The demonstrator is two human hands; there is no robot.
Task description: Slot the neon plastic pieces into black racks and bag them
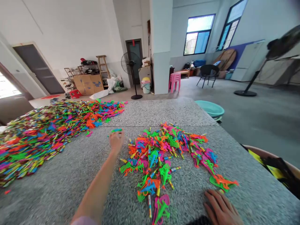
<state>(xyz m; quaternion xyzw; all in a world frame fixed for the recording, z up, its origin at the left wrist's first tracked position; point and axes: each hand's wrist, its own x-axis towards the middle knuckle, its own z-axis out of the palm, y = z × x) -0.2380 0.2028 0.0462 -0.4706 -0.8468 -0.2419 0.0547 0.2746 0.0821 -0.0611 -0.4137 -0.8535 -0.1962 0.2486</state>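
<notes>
Head view. Left hand [116, 139]: at a green-blue toy [117, 130], between large heap [63, 125] and small pile [173, 142]; blurred, cannot tell if gripping. Right hand [222, 208]: palm down on table [192, 184], fingers loosely extended, just beside an orange-green toy [222, 180].

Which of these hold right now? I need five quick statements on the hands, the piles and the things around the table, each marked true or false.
1. The left hand is at a blue-and-green piece, apart from both piles. True; whether it grips the piece is too blurred to tell.
2. The right hand is buried in the larger pile. False: the right hand rests on the table, close to an orange piece.
3. The larger pile lies left of the smaller pile. True.
4. The teal basin stands on the table. False: the teal basin is off the table, past its right edge.
5. Pink stools stand beside the pillar. True.
</notes>
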